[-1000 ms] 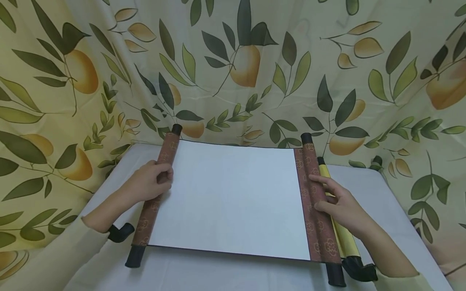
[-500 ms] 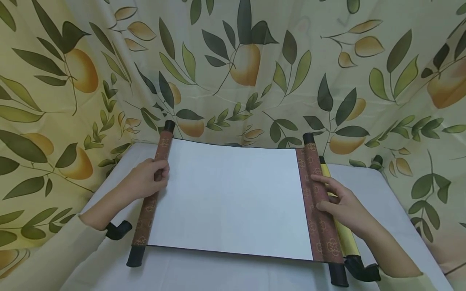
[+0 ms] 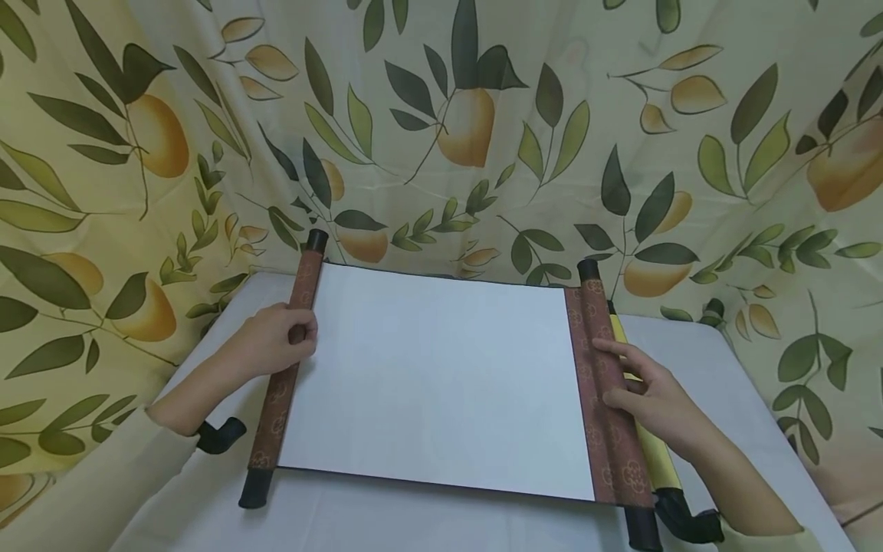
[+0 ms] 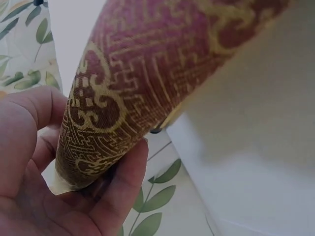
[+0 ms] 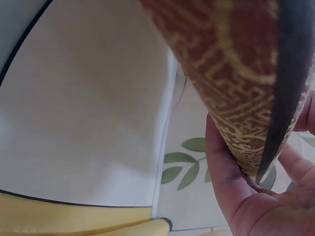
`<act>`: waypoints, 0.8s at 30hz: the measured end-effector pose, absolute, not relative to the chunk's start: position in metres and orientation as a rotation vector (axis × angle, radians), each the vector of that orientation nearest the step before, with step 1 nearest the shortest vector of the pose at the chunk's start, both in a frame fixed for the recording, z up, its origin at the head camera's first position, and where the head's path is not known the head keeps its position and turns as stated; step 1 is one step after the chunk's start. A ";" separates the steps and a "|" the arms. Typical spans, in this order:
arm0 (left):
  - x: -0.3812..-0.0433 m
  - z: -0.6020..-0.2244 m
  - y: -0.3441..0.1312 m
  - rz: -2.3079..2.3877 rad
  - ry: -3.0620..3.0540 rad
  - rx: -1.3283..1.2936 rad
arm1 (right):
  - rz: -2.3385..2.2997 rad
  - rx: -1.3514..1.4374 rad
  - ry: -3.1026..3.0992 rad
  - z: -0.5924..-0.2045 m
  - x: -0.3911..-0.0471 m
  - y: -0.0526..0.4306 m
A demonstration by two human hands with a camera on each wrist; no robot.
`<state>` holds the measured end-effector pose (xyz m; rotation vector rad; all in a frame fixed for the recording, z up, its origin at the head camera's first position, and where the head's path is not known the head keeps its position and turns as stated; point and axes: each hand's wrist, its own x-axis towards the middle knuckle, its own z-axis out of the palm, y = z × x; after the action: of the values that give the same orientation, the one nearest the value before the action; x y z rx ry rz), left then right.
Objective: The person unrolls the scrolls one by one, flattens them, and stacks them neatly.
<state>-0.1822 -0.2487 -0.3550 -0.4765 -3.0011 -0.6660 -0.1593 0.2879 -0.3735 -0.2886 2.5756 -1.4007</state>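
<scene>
Stretched between both hands is a scroll point(image 3: 441, 383) with blank white paper and reddish-brown patterned brocade at its sides. My left hand point(image 3: 279, 337) grips the scroll's left roll point(image 3: 276, 399) near its middle, fingers bent around it; the left wrist view shows the gold-patterned brocade point(image 4: 113, 93) between thumb and fingers. On the other side, my right hand point(image 3: 651, 395) pinches the right roll point(image 3: 607, 383) between thumb and fingers, also seen in the right wrist view around the brocade point(image 5: 236, 98). Black caps end both rolls. The paper between them is fairly flat and tilts down to the right.
A yellow roll point(image 3: 658, 456) with a black end lies beside and partly under the right roll. White cloth covers the table point(image 3: 386, 521). Behind it hangs a curtain point(image 3: 552, 31) printed with leaves and orange fruit. Black curved pieces point(image 3: 221, 435) sit at the wrists.
My left hand has shifted slightly left with its roll, and the right roll and right hand have moved slightly right and down. The paper between them shows a little wider.
</scene>
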 end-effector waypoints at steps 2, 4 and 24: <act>-0.181 -0.356 -0.249 -0.648 -3.008 -0.471 | -1.399 -0.291 2.579 -0.374 -0.158 0.289; -0.180 -0.355 -0.250 -0.636 -3.010 -0.479 | -1.396 -0.292 2.582 -0.374 -0.157 0.289; -0.173 -0.343 -0.259 -0.608 -2.981 -0.449 | -1.398 -0.301 2.600 -0.375 -0.149 0.298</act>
<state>-0.1732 -0.2588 -0.3428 -0.4485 -2.9810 -0.6079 -0.1493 0.2983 -0.3753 -0.3009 2.6001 -1.3985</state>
